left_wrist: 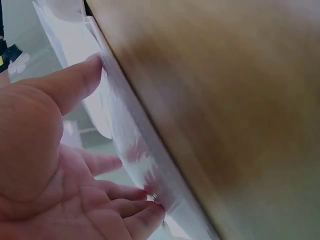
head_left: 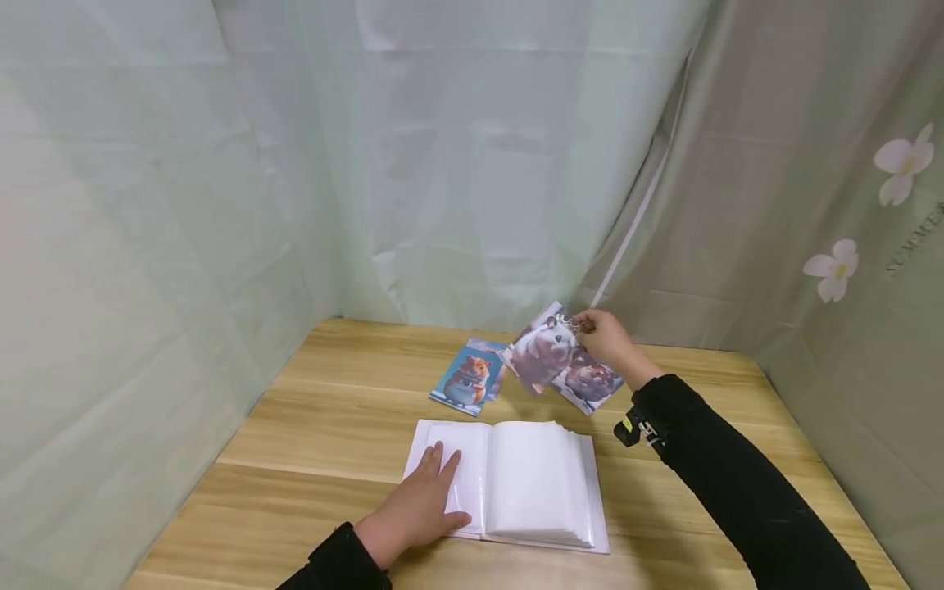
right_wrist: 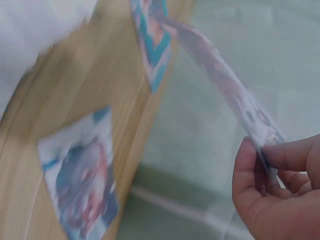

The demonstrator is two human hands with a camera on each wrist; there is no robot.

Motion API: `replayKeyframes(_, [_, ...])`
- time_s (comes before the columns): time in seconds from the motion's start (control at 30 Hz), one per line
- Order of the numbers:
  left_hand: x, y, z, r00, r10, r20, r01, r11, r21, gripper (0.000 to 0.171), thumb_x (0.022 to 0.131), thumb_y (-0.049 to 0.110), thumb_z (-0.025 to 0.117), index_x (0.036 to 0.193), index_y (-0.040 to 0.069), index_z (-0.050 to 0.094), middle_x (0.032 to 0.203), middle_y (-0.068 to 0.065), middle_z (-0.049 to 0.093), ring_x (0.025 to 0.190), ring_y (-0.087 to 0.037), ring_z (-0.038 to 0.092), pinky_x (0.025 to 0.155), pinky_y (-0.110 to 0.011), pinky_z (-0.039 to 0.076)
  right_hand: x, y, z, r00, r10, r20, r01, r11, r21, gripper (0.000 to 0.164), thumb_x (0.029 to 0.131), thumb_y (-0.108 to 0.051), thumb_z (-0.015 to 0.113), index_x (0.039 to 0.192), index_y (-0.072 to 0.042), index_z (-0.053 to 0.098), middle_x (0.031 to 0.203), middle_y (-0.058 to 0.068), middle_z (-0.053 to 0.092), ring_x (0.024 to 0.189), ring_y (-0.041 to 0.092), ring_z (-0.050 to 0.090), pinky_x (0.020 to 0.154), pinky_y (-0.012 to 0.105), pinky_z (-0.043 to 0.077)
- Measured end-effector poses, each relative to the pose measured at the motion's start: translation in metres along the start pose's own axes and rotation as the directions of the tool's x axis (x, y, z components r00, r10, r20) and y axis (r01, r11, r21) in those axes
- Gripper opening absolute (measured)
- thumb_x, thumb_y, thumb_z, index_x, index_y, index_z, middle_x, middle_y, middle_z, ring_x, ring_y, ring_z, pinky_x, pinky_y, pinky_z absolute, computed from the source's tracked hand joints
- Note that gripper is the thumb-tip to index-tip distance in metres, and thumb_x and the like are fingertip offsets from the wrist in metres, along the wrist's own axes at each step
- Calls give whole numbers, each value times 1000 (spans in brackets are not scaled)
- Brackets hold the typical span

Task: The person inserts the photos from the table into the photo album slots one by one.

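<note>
A photo album (head_left: 531, 483) lies open on the wooden table, its white sleeve pages showing. My left hand (head_left: 422, 501) rests on the album's left page with fingers spread; the left wrist view shows the thumb and fingertips (left_wrist: 155, 207) touching the page. My right hand (head_left: 606, 338) pinches a photo of a white rodent (head_left: 542, 348) by its edge, lifted above the table. In the right wrist view this photo (right_wrist: 225, 82) is seen nearly edge-on between thumb and fingers. Beneath it on the table lies another rodent photo (head_left: 588, 380), partly covered in the head view.
A blue hamster photo (head_left: 466, 378) lies left of the raised one, overlapping another photo (head_left: 492, 348) mostly hidden beneath it. Pale curtains (head_left: 472, 164) hang behind and on both sides of the wooden table (head_left: 295, 434).
</note>
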State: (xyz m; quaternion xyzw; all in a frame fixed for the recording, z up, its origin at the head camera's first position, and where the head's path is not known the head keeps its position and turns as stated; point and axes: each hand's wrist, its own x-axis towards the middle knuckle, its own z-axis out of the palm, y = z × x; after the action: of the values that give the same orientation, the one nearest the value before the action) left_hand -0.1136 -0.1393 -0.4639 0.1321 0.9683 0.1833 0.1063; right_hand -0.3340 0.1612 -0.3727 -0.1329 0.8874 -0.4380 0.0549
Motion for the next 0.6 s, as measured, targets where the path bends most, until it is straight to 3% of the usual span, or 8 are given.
replayKeyframes(0.33, [2, 0, 3, 1000, 18, 20, -18, 1000, 24, 81, 89, 47, 72, 150, 2, 43, 155, -37, 26, 144, -52, 23, 113, -59, 30, 17, -40, 51, 994, -54, 95, 33, 978, 206, 33, 100, 5, 53, 132, 8, 54, 103, 17, 57, 82, 20, 56, 67, 26, 52])
replayKeyframes(0.6, [-2, 8, 3, 1000, 23, 8, -24, 996, 90, 81, 89, 48, 71, 148, -1, 45, 153, -36, 30, 142, -51, 29, 114, -56, 32, 22, -41, 91, 992, 12, 125, -48, 955, 292, 29, 98, 7, 54, 127, 7, 57, 97, 13, 55, 77, 18, 57, 68, 30, 57])
